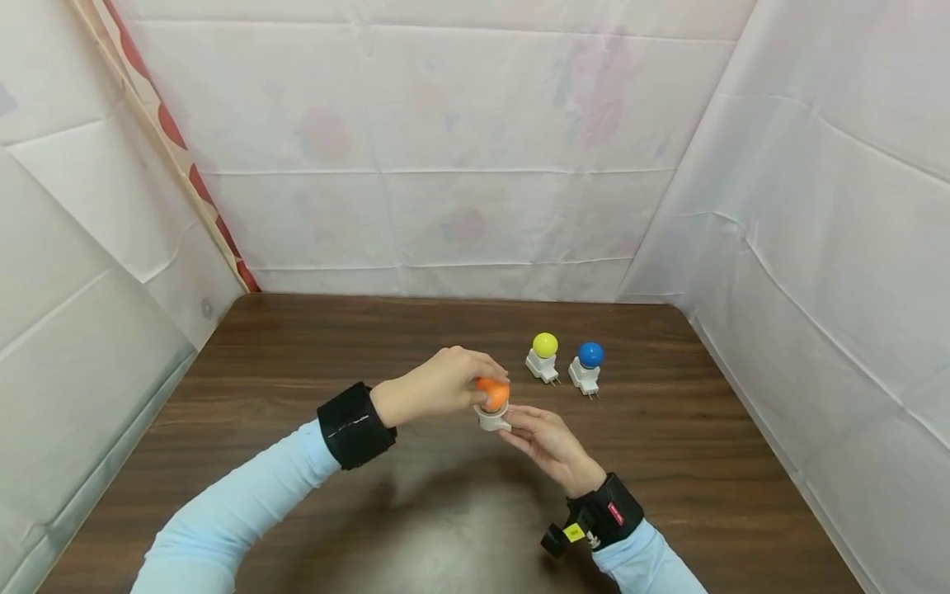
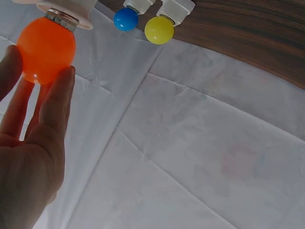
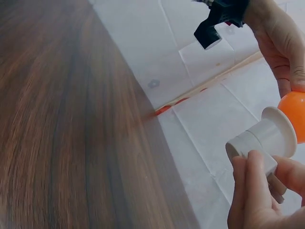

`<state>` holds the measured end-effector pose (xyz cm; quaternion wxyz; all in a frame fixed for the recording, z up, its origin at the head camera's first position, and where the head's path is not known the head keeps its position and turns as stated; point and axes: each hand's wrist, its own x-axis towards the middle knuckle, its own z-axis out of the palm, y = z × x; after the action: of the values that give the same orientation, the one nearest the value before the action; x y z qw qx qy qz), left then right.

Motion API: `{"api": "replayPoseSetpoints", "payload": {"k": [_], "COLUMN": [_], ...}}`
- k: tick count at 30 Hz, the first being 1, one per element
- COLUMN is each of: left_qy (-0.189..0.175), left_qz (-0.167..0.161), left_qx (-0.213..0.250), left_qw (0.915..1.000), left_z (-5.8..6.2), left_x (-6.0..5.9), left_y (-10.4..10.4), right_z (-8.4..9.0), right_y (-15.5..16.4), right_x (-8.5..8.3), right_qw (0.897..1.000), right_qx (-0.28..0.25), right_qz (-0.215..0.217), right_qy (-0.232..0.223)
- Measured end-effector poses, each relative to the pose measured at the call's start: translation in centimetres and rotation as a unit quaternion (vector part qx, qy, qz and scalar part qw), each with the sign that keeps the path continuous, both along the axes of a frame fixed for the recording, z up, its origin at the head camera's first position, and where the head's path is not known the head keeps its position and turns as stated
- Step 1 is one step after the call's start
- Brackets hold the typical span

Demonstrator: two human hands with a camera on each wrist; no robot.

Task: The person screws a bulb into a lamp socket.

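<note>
- Orange bulb (image 1: 493, 393) sits in a white socket base (image 1: 493, 420), and the pair is held in the air above the middle of the dark wooden table (image 1: 312, 346), not touching it.
- Left hand (image 1: 438, 384) comes from above, its fingers (image 2: 57, 102) curled round the orange globe (the left wrist view shows the fingertips pressed against its surface).
- Right hand (image 1: 545, 441) holds the white base from below, pinching it between thumb and fingers (image 3: 250, 183); the right wrist view shows the flared collar of the base right against the bulb.
- Yellow bulb (image 1: 545, 345) and blue bulb (image 1: 590, 355), each in its own white plug base, stand on the table just beside one another, near the hands and farther back to the right.
- White sheeting (image 1: 475, 165) lines the walls round the table on three sides.
</note>
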<state>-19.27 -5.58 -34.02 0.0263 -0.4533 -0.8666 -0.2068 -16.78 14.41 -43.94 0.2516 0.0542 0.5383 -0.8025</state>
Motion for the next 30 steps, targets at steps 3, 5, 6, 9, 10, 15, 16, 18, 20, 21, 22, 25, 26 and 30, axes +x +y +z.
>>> {"api": "replayPoseSetpoints", "payload": {"k": [3, 5, 6, 9, 10, 15, 16, 18, 20, 21, 22, 25, 26, 30], "left_qy": [0.002, 0.003, 0.004, 0.017, 0.020, 0.032, 0.034, 0.040, 0.046, 0.049, 0.051, 0.054, 0.055, 0.060], "left_qz": [0.009, 0.016, 0.019, 0.028, 0.033, 0.055, 0.058, 0.058, 0.059, 0.061, 0.064, 0.078, 0.084, 0.103], "left_qx": [0.015, 0.022, 0.024, 0.027, 0.028, 0.036, 0.038, 0.041, 0.043, 0.043, 0.044, 0.038, 0.035, 0.020], "left_qw": [0.9999, 0.9996, 0.9995, 0.9991, 0.9989, 0.9973, 0.9970, 0.9967, 0.9963, 0.9960, 0.9957, 0.9948, 0.9944, 0.9926], "left_z": [-0.1, -0.1, -0.1, -0.3, -0.4, -0.6, -0.6, -0.6, -0.6, -0.5, -0.5, -0.5, -0.5, -0.4], "left_x": [0.1, 0.1, 0.1, 0.3, 0.4, 0.6, 0.6, 0.6, 0.6, 0.7, 0.7, 0.8, 0.9, 1.0], "left_y": [0.0, 0.0, 0.1, 0.2, 0.2, 0.1, 0.1, 0.1, 0.1, 0.1, 0.1, 0.1, 0.2, 0.4], "right_z": [0.1, 0.1, 0.1, 0.0, -0.1, -0.2, -0.2, -0.2, -0.2, -0.2, -0.2, -0.2, -0.2, 0.1], "right_y": [-0.1, -0.2, -0.2, -0.3, -0.4, -0.5, -0.5, -0.6, -0.7, -0.8, -0.8, -0.9, -0.9, -1.0], "right_x": [0.0, 0.0, 0.0, 0.0, 0.0, 0.1, 0.1, 0.0, -0.1, -0.1, -0.1, -0.2, -0.2, -0.2], "right_qw": [1.000, 1.000, 1.000, 0.999, 0.999, 0.998, 0.998, 0.999, 0.999, 0.999, 0.999, 0.999, 0.999, 0.999], "right_qx": [-0.007, -0.014, -0.017, -0.031, -0.037, -0.052, -0.052, -0.043, -0.033, -0.028, -0.024, -0.015, -0.013, -0.007], "right_qz": [-0.002, -0.002, -0.003, -0.008, -0.011, -0.017, -0.018, -0.019, -0.023, -0.025, -0.027, -0.031, -0.031, -0.036], "right_qy": [-0.003, -0.003, -0.002, -0.007, -0.011, -0.023, -0.022, -0.015, -0.007, -0.003, -0.002, -0.003, -0.004, -0.011]}}
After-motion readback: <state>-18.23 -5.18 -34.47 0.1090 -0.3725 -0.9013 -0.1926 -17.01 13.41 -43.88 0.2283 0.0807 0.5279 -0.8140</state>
